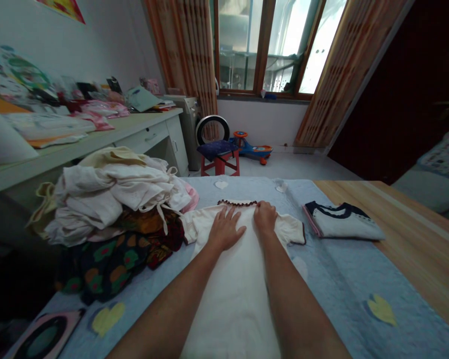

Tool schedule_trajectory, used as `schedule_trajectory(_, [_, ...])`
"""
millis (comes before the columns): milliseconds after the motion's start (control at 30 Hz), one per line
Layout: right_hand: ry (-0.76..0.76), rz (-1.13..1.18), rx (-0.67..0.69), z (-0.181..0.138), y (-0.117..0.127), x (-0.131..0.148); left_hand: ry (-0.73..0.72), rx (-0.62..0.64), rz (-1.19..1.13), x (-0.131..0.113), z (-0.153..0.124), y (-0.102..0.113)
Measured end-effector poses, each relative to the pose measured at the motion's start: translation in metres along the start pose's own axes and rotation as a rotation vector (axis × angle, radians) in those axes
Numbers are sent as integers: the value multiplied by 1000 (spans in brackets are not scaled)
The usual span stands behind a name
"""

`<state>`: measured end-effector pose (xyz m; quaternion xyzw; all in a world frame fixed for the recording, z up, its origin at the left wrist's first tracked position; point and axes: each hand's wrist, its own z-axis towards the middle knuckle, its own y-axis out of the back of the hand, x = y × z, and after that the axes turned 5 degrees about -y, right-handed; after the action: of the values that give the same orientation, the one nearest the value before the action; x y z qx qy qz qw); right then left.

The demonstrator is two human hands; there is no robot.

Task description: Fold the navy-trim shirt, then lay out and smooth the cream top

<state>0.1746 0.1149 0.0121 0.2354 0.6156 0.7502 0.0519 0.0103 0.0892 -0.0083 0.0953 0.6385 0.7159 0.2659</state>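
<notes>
A cream child's dress (pixel 234 294) with a dark scalloped collar lies flat on the blue blanket (pixel 333 284), its neck pointing away from me. My left hand (pixel 226 228) rests palm down on the chest of the dress, fingers spread. Beside it, my right hand (pixel 265 216) presses on the dress just below the collar, fingers curled down. Neither hand holds anything. Both forearms lie over the skirt of the dress.
A heap of unfolded clothes (pixel 115 199) sits at the left, over a dark flowered cloth (pixel 112 259). A folded white and navy garment (pixel 344 222) lies at the right. Beyond are a cluttered desk (pixel 97 129), a red stool (pixel 220 157) and a toy car (pixel 252 147).
</notes>
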Motion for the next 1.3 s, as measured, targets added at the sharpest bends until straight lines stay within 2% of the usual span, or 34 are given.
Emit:
schedule_trajectory(100, [4,63,-65,2,-6,-2,2,1,-22,2,0,-1])
schedule_trajectory(400, [41,47,-78,12,-7,-7,17,-67,-178,9,0,2])
schedule_trajectory(500, [50,49,-68,14,-7,-8,54,-164,-280,16,3,4])
schedule_trajectory(633, [68,79,-81,15,-6,-8,241,-329,-386,32,11,12])
schedule_trajectory(700, [63,93,-86,16,-7,-9,315,-331,-384,40,16,16])
schedule_trajectory(900, [41,60,-43,19,-9,-11,353,-243,-448,48,21,16])
schedule_trajectory(1067, [61,81,-85,17,-7,-12,420,-309,-527,48,23,12])
schedule_trajectory(1300, [-25,267,-117,13,-2,-12,368,-387,-556,45,22,14])
